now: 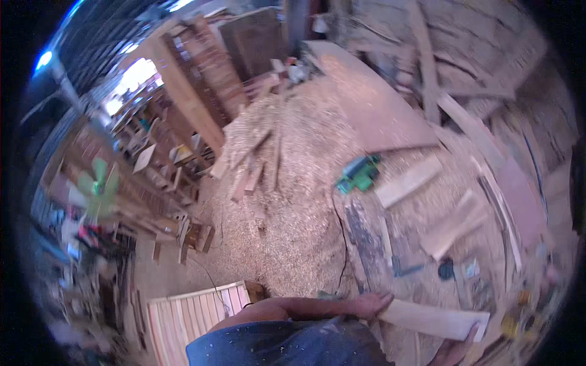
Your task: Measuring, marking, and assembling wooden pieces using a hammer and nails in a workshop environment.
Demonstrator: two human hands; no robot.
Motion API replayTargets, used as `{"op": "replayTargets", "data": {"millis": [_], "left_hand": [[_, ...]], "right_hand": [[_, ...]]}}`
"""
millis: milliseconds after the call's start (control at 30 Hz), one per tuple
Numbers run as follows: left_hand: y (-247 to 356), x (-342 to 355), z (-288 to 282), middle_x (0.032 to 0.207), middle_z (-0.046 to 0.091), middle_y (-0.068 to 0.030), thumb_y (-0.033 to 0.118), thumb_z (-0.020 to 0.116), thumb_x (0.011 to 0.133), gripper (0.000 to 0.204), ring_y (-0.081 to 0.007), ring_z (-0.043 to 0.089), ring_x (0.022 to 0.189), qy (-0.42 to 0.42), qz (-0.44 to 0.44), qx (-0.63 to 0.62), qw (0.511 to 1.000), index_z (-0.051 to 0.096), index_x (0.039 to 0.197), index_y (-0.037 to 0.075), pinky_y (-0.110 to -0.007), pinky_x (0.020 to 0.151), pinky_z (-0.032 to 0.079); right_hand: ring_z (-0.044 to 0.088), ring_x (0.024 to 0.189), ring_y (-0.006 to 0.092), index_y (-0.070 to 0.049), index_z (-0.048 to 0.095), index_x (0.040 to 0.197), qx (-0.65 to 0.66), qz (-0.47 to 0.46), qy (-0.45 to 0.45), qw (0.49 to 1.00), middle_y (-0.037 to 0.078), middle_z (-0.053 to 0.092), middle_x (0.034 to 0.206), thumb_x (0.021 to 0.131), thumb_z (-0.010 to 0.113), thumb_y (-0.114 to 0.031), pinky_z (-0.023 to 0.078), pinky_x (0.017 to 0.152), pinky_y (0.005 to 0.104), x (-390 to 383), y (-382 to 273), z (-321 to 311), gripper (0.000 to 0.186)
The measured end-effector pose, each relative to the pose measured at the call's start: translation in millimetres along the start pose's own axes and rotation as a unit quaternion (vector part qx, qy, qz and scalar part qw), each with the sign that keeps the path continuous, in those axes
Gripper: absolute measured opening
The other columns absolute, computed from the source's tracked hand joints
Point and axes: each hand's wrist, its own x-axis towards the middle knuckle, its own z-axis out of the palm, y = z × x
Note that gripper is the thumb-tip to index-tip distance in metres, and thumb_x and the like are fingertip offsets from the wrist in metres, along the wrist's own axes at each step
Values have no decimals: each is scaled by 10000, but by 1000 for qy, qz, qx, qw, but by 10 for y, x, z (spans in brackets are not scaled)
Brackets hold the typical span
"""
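Note:
A pale wooden board (427,317) lies sideways at the bottom right, held at both ends. My left hand (372,305) is closed on its left end. My right hand (464,341) grips the right end from below, with fingers at the board's edge. Just above are a dark square-like tool (406,268) and a dark round object (446,269) on the cluttered work surface. Farther up, a green power planer (360,178) with a black cord rests beside a loose pale plank (409,182).
Wood shavings (287,232) cover the floor, with offcuts (256,177) among them. A slatted wooden panel (189,314) is at bottom left. Tall panels (201,73), stools (177,171) and a green fan (97,183) stand left. A large sheet (384,110) and stacked timber (427,61) fill the right.

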Motion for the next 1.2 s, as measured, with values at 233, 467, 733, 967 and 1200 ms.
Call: {"op": "replayTargets", "data": {"millis": [233,467,733,967,1200], "left_hand": [[-41,70,688,1320,699,-267,550,840,888,807,-462,658,1236,-274,22,54,960,619,1434,-2,-595,1088,485],[-16,866,896,1436,582,-236,352,752,965,757,-451,521,1403,-77,172,132,973,508,1626,73,-586,1205,413],[116,1795,1027,1348,634,-250,197,770,889,491,-445,608,1302,-171,237,221,931,633,1336,50,-564,1104,489],[1028,2492,235,1187,694,-245,172,735,905,316,-460,681,1147,-254,274,184,909,693,1183,27,-554,1045,523],[2305,2828,-583,1162,695,-236,175,825,887,313,-459,656,1164,-161,392,194,885,740,1150,27,-552,1031,517]], "right_hand": [[587,1408,273,22,548,1583,149,-45,244,957,162,631,1555,1119,674,-323,462,1208,457,-1440,-222,-382,592],[588,1395,242,-7,564,1520,116,-208,334,912,122,633,1499,1115,700,-286,429,1232,453,-2349,-268,-720,511],[615,1348,235,33,558,1557,130,-252,269,920,127,661,1461,1102,706,-231,441,1202,433,-2477,-144,-959,546],[718,1150,173,24,741,1337,25,-195,109,974,78,785,1236,996,794,-88,559,1040,360,-1849,16,-766,363],[723,1083,111,-19,764,1318,11,-152,-4,988,30,803,1176,1021,811,-163,575,985,327,-1103,67,-314,332]]}}
